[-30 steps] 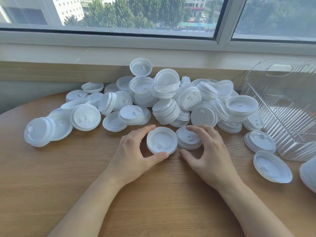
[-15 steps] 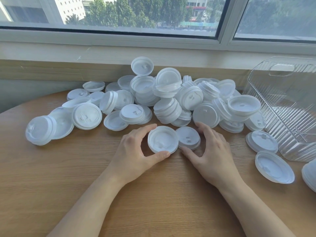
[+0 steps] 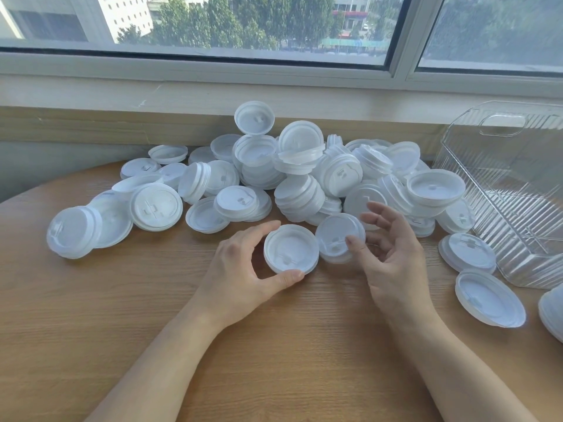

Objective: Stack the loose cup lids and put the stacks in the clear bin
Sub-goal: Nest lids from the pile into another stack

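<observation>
The left hand (image 3: 243, 269) pinches a thin white plastic cup lid (image 3: 291, 253) by its rim on the wooden table (image 3: 91, 315), the right hand (image 3: 387, 254) tilting its neighbour (image 3: 338, 236); light, flexible, probably slippery, best gripped edgewise.

Bright, even daylight from the window (image 3: 243, 25) gives soft shadows on the worktop (image 3: 91, 315), with wide-angle bending at the edges and slight blur on the right hand (image 3: 393, 254).

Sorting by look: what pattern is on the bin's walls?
The clear bin has vertical ribbing, head view.
</observation>
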Demonstrator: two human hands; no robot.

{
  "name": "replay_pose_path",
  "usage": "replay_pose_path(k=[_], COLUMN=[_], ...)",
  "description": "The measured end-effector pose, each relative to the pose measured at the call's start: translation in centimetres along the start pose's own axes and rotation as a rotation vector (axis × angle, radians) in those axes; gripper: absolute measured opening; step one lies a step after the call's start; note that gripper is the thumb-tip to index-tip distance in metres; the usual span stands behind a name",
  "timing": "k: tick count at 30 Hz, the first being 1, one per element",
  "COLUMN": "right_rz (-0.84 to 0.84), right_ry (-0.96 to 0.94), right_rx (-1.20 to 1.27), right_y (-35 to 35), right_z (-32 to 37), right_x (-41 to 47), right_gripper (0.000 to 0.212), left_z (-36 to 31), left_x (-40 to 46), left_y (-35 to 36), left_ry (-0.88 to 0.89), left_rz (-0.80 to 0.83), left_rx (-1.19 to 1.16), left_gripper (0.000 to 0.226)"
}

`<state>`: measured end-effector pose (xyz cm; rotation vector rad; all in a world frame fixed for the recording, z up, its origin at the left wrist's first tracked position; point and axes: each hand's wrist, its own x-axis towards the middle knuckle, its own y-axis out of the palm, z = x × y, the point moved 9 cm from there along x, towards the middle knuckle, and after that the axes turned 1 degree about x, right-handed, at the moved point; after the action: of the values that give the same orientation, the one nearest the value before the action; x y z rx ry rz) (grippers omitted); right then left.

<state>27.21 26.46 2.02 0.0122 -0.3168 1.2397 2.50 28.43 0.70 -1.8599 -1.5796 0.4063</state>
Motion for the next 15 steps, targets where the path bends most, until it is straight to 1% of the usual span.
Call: replay_pose_path(k=[3, 6, 8, 10, 12, 15], right_rz=[0.018, 0.031, 0.026, 0.043, 0.086, 0.172], right_ry=[0.016, -0.029, -0.104, -0.208, -0.315, -0.4], right_rx=[0.228, 0.284, 0.216, 0.049, -0.124, -0.265], right_y=[0.3, 0.4, 0.2, 0.5, 1.3, 2.8], right_z=[0.4, 1.3, 2.0, 2.9, 3.9, 4.0], right_x=[-0.2, -0.4, -0.6, -1.0, -1.6, -2.4], right_gripper=[0.058, 0.047, 0.038, 0.034, 0.032, 0.03], left_z=[0.1, 0.2, 0.1, 0.0, 0.0, -0.2], left_x=[0.0, 0.0, -0.1, -0.1, -0.1, -0.1], left_y=[0.1, 0.2, 0.2, 0.2, 0.2, 0.4], left_ry=[-0.002, -0.011, -0.006, -0.012, -0.02, 0.01], left_rz=[0.008, 0.018, 0.015, 0.013, 0.022, 0.036], left_rx=[-0.003, 0.01, 0.024, 0.035, 0.041, 0.038], left_gripper=[0.096, 0.098, 0.099, 0.1, 0.1, 0.096])
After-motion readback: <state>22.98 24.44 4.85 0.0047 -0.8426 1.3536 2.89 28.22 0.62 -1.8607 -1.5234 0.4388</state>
